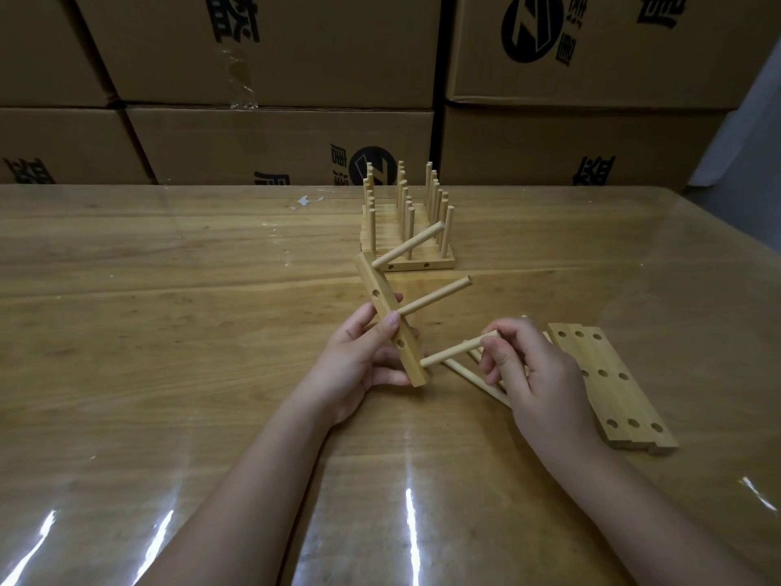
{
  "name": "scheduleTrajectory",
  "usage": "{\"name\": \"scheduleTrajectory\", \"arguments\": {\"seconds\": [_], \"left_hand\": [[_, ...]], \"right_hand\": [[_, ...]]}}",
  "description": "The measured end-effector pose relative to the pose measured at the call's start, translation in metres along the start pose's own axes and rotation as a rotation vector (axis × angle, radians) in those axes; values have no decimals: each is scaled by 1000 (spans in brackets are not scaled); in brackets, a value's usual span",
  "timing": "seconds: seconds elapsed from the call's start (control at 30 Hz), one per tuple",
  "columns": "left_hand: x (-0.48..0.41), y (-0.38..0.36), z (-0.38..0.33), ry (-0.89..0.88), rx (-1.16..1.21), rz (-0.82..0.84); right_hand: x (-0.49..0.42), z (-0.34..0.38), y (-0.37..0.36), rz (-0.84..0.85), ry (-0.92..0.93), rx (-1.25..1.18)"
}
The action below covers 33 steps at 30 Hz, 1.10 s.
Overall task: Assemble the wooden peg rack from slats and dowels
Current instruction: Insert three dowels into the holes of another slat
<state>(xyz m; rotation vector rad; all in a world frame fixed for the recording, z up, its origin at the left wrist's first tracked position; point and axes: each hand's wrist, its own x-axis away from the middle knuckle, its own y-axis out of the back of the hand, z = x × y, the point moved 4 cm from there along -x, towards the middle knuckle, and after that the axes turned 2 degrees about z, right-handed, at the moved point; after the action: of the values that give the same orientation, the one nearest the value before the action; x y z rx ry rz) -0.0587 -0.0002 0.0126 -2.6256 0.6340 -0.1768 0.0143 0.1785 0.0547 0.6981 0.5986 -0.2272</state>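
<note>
WORKSHOP BENCH: A person's left hand (363, 357) holds a wooden slat (391, 315) tilted above the table (169, 310), its grip closed round the slat's lower half with the thumb across the drilled face. Two dowels (435, 296) already stand in the upper holes. The right hand (536, 374) pinches a third dowel (452, 353) between thumb and fingertips, its tip at the hole near the slat's lower end; whether it is seated or only at the mouth is hard to tell from this angle. The step calls for the dowel to go in square to the slat and parallel to its neighbours, pushed along its own axis while the left hand braces the back. Spare slats (608, 382) lie side by side just beside the right hand, loose dowels (473, 380) partly under it, and finished racks (422, 264) stand further back. Stacked cardboard boxes (279, 145) behind the table are closed, contents unseen
</note>
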Motion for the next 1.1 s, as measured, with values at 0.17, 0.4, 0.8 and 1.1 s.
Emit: {"name": "scheduleTrajectory", "arguments": {"seconds": [0.17, 0.4, 0.8, 1.1], "left_hand": [[0, -1, -1, -1, -12, -2], [1, -2, -1, -1, -21, -7], [0, -1, 0, -1, -25, 2], [1, -1, 0, -8, 7, 28]], "right_hand": [[-1, -1, 1, 2, -8, 19], [-1, 2, 1, 24, 30, 99], [-2, -2, 0, 93, -5, 111], [0, -5, -3, 64, -1, 44]]}}
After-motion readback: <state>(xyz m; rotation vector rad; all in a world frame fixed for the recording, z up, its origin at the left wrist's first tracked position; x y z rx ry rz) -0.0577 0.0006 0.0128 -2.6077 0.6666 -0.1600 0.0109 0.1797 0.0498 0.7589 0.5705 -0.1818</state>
